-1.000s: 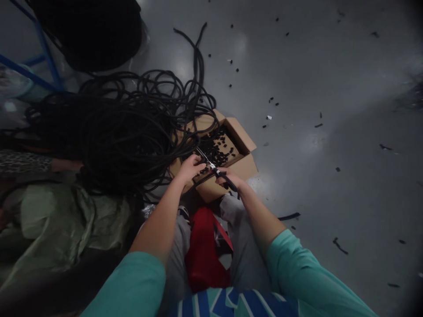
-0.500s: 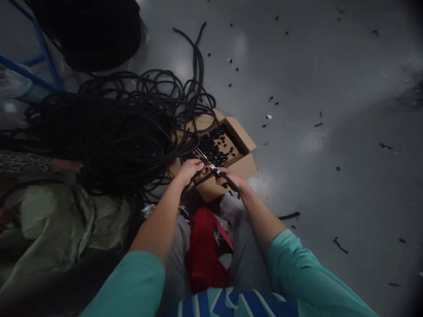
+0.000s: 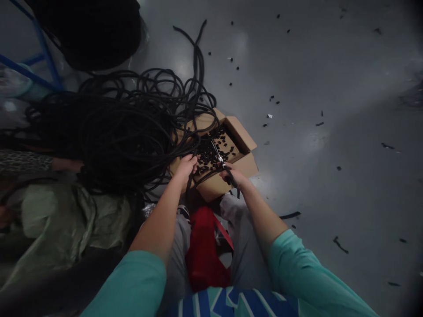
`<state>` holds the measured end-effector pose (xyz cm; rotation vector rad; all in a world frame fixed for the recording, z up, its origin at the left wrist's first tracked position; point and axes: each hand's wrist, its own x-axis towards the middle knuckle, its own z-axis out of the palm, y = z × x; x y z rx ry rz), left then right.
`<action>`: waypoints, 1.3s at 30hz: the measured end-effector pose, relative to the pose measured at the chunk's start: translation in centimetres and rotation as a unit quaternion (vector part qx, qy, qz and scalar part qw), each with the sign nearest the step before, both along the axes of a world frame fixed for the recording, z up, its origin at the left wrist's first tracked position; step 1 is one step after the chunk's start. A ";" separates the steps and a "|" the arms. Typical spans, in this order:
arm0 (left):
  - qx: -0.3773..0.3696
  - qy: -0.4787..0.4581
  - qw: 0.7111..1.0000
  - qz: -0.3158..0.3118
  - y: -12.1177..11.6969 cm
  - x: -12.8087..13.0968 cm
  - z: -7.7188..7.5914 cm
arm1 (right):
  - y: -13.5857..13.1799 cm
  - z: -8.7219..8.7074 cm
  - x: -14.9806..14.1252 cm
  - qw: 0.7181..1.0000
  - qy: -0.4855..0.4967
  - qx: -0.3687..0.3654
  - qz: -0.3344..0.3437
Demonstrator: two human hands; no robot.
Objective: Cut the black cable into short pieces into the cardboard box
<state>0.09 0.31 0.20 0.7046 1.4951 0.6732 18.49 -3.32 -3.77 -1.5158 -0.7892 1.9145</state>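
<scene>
Head view: left hand (image 3: 185, 166) grips one black hose (image 3: 132, 132); right hand (image 3: 233, 176) grasps one pair of scissors (image 3: 220, 160) over one cardboard box (image 3: 243, 165) (cut bits inside, uncountable).

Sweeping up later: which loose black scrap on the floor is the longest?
The curved black strip beside the right knee; the other scraps are short bits.

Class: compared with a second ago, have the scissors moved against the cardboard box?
Yes. The scissors, in the right hand, swung rightward; blades now point further over the cardboard box.
</scene>
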 end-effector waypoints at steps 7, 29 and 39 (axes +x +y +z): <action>0.023 -0.043 0.998 0.026 0.1 0.1 0.3 | 0.5 0.9 0.9 0.982 0.037 0.041 0.178; 0.092 0.050 0.986 -0.126 -0.6 0.1 -1.9 | 0.2 0.0 -0.2 0.979 -0.025 0.106 0.171; 0.034 0.050 0.989 -0.137 -0.6 0.4 -0.4 | -0.4 -0.2 -0.7 0.976 -0.040 0.144 0.161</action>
